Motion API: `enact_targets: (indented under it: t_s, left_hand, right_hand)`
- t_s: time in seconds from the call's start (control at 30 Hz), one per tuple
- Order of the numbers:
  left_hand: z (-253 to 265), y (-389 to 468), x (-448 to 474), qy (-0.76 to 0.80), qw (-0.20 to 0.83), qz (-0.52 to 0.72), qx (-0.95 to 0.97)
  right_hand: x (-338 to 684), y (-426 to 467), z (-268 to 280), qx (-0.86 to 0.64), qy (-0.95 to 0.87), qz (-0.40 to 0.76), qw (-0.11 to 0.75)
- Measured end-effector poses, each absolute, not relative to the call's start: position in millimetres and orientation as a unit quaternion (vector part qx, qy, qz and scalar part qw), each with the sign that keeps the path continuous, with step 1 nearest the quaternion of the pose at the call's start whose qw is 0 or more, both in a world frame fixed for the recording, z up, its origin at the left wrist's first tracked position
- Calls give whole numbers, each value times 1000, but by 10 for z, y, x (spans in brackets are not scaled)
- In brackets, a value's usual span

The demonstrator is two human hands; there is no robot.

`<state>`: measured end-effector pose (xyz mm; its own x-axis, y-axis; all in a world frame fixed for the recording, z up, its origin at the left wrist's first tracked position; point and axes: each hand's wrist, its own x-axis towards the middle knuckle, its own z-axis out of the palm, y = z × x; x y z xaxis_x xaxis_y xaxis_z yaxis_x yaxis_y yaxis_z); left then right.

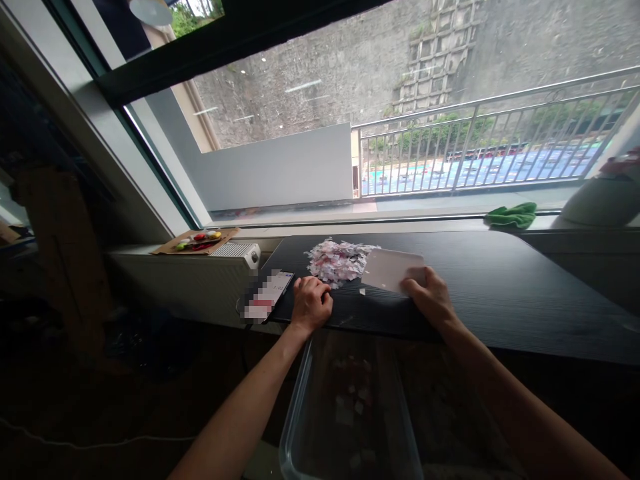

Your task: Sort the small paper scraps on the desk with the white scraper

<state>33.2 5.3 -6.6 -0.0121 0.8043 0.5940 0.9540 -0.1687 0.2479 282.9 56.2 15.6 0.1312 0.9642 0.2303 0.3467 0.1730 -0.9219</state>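
A heap of small torn white paper pieces [336,261] lies on the black tabletop [480,273], some with reddish print. My right hand [431,293] grips a pale, flat, rectangular sheet [393,269] by its right end, thumb on its face. The sheet's left edge meets the heap's right side, and I cannot tell whether it is card or plastic. At the table's front edge, just before the heap, my left hand [312,302] rests with curled fingers; what they hold, if anything, is hidden. One loose scrap [363,291] lies below the sheet.
Below the table edge stands a clear plastic bin [295,427] with several paper scraps inside. A phone [270,297] lies at the table's left edge. Left of it is a radiator [200,280] bearing cardboard and colourful items. A green cloth [511,215] lies on the windowsill.
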Motion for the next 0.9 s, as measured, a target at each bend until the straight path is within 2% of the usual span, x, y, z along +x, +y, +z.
enact_targets:
  t_s: [0.37, 0.57, 0.67, 0.8, 0.9]
  left_hand:
    - [-47, 47, 336, -634, 113, -323, -694]
    - [-58, 49, 332, -633, 116, -326, -693]
    - [-58, 51, 334, -631, 119, -325, -694]
    - [-58, 50, 332, -629, 120, -325, -696]
    - [-56, 48, 325, -630, 125, -325, -695]
  right_hand:
    - [2811, 534, 184, -573, -570, 299, 507]
    - [3170, 473, 243, -623, -603, 271, 418]
    - [3598, 323, 221, -630, -578, 346, 386]
    - [4027, 120, 177, -605, -520, 430, 422]
    - [4147, 111, 170, -594, -507, 434, 449]
